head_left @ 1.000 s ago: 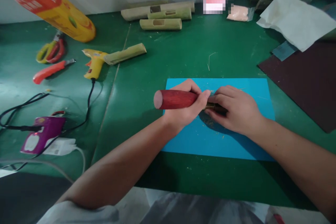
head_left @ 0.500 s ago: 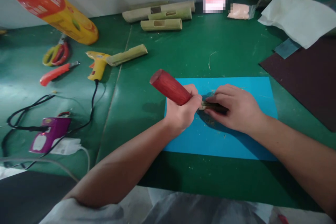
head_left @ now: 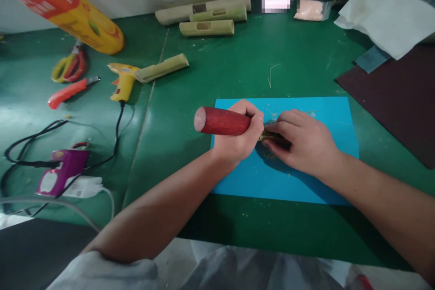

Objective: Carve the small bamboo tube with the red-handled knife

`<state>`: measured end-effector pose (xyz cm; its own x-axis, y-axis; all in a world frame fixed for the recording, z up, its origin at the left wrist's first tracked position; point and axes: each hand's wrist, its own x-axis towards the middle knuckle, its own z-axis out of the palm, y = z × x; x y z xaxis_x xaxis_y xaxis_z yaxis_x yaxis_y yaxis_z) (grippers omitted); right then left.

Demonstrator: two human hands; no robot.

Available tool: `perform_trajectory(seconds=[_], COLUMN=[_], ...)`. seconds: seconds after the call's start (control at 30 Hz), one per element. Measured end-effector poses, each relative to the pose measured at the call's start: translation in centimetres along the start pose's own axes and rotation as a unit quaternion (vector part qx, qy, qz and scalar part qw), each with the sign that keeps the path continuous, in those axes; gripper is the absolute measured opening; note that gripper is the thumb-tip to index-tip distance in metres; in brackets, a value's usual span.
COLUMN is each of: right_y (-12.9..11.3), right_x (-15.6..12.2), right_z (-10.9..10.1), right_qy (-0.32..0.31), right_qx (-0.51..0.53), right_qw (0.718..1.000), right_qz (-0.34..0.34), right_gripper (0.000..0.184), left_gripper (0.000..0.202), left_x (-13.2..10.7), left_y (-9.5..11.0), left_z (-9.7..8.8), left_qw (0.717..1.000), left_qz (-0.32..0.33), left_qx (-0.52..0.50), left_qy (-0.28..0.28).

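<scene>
My left hand (head_left: 238, 138) is wrapped round the red wooden handle (head_left: 220, 122) of a tool, which lies nearly level and points right; its working end is hidden between my hands. My right hand (head_left: 302, 142) presses a short dark greenish bamboo piece (head_left: 272, 137) down onto a blue mat (head_left: 312, 172), fingers curled over it. The tool's tip meets the left end of that piece. Fine shavings lie on the mat around it.
On the green table sit several cut bamboo tubes (head_left: 207, 27) at the back, a yellow glue gun (head_left: 124, 81) with a bamboo piece (head_left: 163, 68), scissors (head_left: 68, 65), an orange-handled cutter (head_left: 66, 93), a purple plug box (head_left: 59, 176) with cables, white cloth (head_left: 384, 18), and a dark sheet (head_left: 397, 95).
The red handle tilted up to the left half a second ago and has come back down to nearly level. My right hand has stayed on the bamboo piece.
</scene>
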<state>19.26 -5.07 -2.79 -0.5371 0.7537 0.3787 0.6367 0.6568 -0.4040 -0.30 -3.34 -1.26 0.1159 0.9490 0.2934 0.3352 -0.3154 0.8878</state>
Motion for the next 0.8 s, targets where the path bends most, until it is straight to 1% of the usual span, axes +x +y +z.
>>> perform_trajectory(seconds=[0.17,0.33,0.5,0.6,0.63,0.7,0.8], right_y=[-0.2,-0.1,-0.1,0.0,0.1,0.2,0.2], right_x=[-0.1,-0.1,0.1,0.2,0.2,0.3,0.2], right_z=[0.3,0.3,0.3,0.3,0.3,0.2,0.2], right_qy=[0.022,0.021,0.033,0.031,0.032,0.035,0.033], right_qx=[-0.02,-0.009,0.001,0.011,0.015,0.018,0.013], right_qw=[1.0,1.0,0.999,0.999,0.999,0.999,0.999], right_qz=[-0.005,-0.006,-0.019,-0.017,-0.017,-0.016,-0.012], right_gripper=[0.026,0.028,0.027,0.025,0.025,0.024,0.023], left_gripper=[0.028,0.032,0.031,0.027,0.026,0.027,0.028], left_x=[0.0,0.0,0.4,0.7,0.8,0.8,0.8], left_y=[-0.2,0.1,0.8,1.0,1.0,1.0,0.6], left_z=[0.1,0.2,-0.2,-0.4,-0.4,-0.3,0.2], left_qw=[1.0,0.999,0.998,0.993,0.99,0.989,0.995], left_qz=[0.015,0.016,-0.024,-0.085,-0.104,-0.119,-0.087], left_qx=[-0.002,0.009,-0.005,-0.041,-0.053,-0.066,-0.057], left_qy=[-0.014,-0.031,-0.054,-0.078,-0.077,-0.05,0.006])
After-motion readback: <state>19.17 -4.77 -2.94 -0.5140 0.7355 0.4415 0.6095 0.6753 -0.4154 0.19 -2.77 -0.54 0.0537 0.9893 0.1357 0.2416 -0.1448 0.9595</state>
